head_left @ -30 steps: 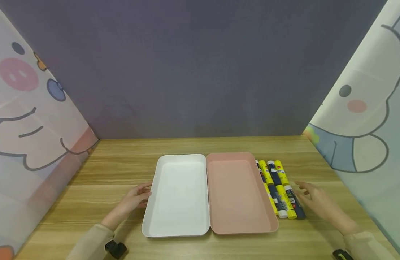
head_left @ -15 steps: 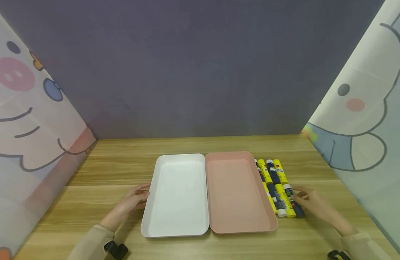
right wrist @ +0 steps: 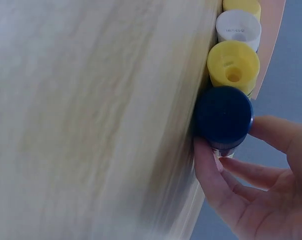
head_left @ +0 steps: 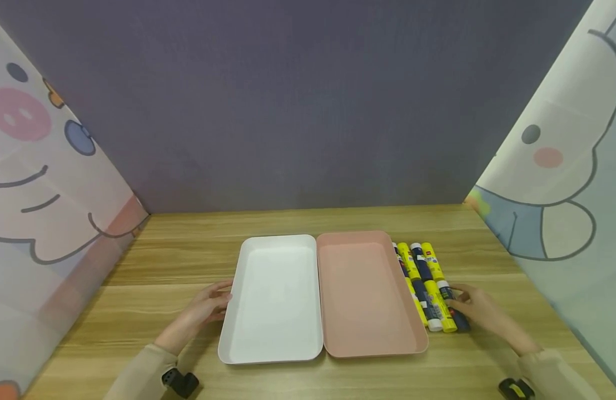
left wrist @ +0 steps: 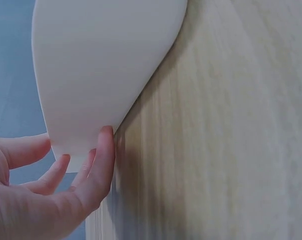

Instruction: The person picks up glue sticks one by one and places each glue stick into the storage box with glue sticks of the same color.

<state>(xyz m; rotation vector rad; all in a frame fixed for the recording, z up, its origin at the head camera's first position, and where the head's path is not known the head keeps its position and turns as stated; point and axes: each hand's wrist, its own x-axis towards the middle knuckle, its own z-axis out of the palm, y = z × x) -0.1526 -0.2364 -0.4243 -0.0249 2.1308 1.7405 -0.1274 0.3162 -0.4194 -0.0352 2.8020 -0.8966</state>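
Observation:
My right hand (head_left: 480, 311) pinches the outermost glue stick (head_left: 458, 319), dark blue with a white end, lying at the right of the near row. In the right wrist view, its dark blue round end (right wrist: 224, 114) faces the camera, thumb on one side and fingers on the other. On the other side, my left hand (head_left: 200, 308) touches the white tray (head_left: 273, 355) at its left wall. The left wrist view shows the thumb (left wrist: 28, 150) at the tray's rim and loosely extended fingers (left wrist: 104, 155) against its outer wall.
A pink tray (head_left: 373, 311) stands right beside the white one. Several yellow and dark blue glue sticks (head_left: 433, 261) lie in two rows along its right wall. A grey panel (head_left: 308, 111) rises behind the wooden table (head_left: 188, 250), with cartoon-printed sheets at both sides.
My right hand has moved slightly left onto the outermost dark blue glue stick and now pinches it. My left hand stays at the white tray's wall.

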